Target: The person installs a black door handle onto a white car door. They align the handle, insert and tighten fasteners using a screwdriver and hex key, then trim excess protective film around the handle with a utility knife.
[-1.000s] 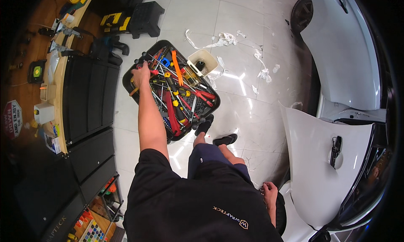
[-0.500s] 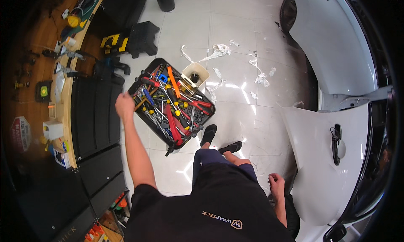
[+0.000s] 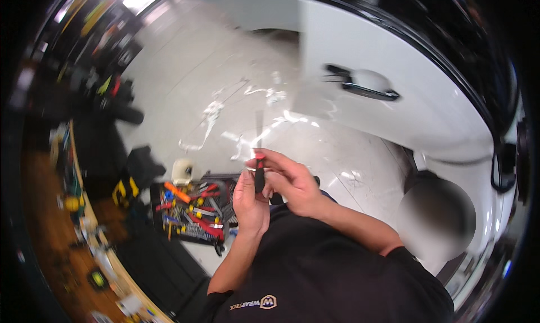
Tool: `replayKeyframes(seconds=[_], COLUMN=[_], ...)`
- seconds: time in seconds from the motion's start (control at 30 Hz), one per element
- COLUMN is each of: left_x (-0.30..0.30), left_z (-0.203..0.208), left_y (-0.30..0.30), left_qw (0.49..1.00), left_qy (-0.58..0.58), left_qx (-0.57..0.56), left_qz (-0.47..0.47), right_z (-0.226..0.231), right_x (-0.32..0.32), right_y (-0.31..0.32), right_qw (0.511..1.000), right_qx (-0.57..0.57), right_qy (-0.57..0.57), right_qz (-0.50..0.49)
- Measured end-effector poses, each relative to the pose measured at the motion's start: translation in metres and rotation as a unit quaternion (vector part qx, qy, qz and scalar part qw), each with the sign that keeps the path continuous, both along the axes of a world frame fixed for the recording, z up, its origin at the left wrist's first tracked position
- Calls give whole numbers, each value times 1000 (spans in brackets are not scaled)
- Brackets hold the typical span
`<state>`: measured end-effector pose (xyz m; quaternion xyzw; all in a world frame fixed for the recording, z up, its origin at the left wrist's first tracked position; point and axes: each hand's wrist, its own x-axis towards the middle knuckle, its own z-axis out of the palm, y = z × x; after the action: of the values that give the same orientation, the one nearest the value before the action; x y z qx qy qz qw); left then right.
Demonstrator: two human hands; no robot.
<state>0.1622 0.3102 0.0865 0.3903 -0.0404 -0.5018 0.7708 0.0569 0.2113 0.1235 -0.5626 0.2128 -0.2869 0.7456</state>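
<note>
Screwdriver (image 3: 259,175) was held over floor (image 3: 349,148), btwn L hand (image 3: 251,202) and R hand (image 3: 297,187), shaft (image 3: 259,129) directed away from body. Red/blk handle was clamped by R fingers; L hand was set beside it, but w/ L fingers partly hidden, whether it also gripped can't be told. Shaft was blurred, tip indistinct. Tool tray (image 3: 227,208), at L, was partly covered by L hand, contents smeared. White car (image 3: 394,53) was cut off at R.
</note>
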Motion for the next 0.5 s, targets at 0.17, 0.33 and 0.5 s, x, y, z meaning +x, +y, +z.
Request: replayKeyframes(seconds=[0.17, 0.33, 0.5], left_x=[-87, -104, -139], left_z=[37, 15, 46], left_y=[-88, -165, -275], left_qw=[987, 799, 550], left_qy=[-52, -548, -792], left_qx=[62, 28, -145], left_qz=[-142, -244, -222], right_z=[5, -45, -85], right_x=[-86, -161, -211], right_y=[-55, -77, -88], right_qw=[982, 915, 841], right_qx=[3, 45, 131], right_qy=[-45, -110, -130], right_qz=[-182, -386, -508])
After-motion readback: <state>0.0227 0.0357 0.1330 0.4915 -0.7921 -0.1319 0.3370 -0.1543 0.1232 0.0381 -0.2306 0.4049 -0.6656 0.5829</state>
